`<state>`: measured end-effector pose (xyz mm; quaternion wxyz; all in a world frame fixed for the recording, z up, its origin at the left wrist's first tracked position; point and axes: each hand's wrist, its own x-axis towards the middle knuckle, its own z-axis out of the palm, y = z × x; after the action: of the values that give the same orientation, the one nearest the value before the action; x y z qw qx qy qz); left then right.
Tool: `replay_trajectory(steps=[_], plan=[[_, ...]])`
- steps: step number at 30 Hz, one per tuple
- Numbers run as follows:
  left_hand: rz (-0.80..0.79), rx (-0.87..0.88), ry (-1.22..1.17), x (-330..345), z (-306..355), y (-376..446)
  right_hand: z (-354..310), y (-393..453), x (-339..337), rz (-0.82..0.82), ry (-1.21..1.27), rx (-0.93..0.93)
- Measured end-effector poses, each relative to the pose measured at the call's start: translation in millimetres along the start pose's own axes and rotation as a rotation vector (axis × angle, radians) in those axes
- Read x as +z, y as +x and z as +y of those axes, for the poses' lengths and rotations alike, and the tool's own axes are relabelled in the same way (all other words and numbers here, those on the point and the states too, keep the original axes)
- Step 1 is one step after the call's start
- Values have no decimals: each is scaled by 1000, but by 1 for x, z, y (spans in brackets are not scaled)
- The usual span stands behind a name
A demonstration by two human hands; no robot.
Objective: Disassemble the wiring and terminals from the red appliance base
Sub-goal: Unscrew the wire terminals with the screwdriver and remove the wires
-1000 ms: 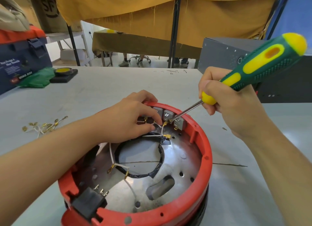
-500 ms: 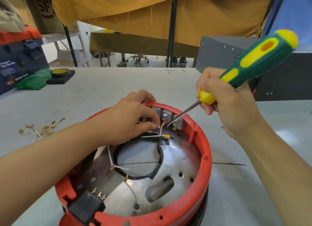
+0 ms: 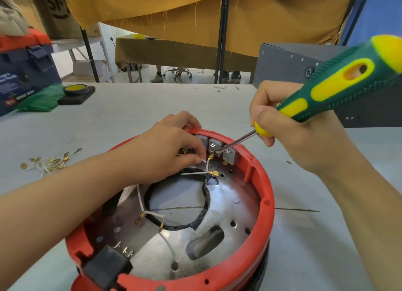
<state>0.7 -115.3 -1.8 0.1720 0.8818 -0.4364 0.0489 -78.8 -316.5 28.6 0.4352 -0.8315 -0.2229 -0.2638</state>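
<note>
The red appliance base (image 3: 264, 195) lies open side up on the table, with a metal plate inside. Grey switches (image 3: 214, 146) line its far inner wall. My left hand (image 3: 167, 147) reaches inside the base and pinches a white wire (image 3: 206, 165) just below the switches. My right hand (image 3: 291, 132) grips a green and yellow screwdriver (image 3: 339, 88), and its tip touches a brass terminal (image 3: 214, 154) at the middle switch. Loose white wires with brass terminals (image 3: 152, 214) lie on the plate. A black socket block (image 3: 106, 266) sits at the near rim.
A pile of removed brass terminals and wire (image 3: 50, 162) lies on the table at left. Further back on the left are a green cloth (image 3: 41, 100), a tape roll on a black pad (image 3: 77, 90) and a blue toolbox (image 3: 24, 73). A grey metal box (image 3: 289, 62) stands at back right.
The screwdriver tip has stayed at the terminal by the switches. My left hand has kept its pinch on the white wire. Nothing else has visibly moved.
</note>
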Motion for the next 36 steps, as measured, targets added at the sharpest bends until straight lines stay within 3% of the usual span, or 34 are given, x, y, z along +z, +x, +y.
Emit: replay_trajectory(steps=[7, 27, 32, 36], plan=[[6, 3, 1, 0, -1, 0, 1, 0, -13, -154, 27, 54], [9, -8, 4, 1, 0, 0, 16, 5, 4, 189, 277, 253], [11, -12, 1, 1, 1, 0, 14, 4, 2, 154, 213, 184], [12, -12, 1, 1, 0, 0, 8, 2, -9, -1, 115, 123]])
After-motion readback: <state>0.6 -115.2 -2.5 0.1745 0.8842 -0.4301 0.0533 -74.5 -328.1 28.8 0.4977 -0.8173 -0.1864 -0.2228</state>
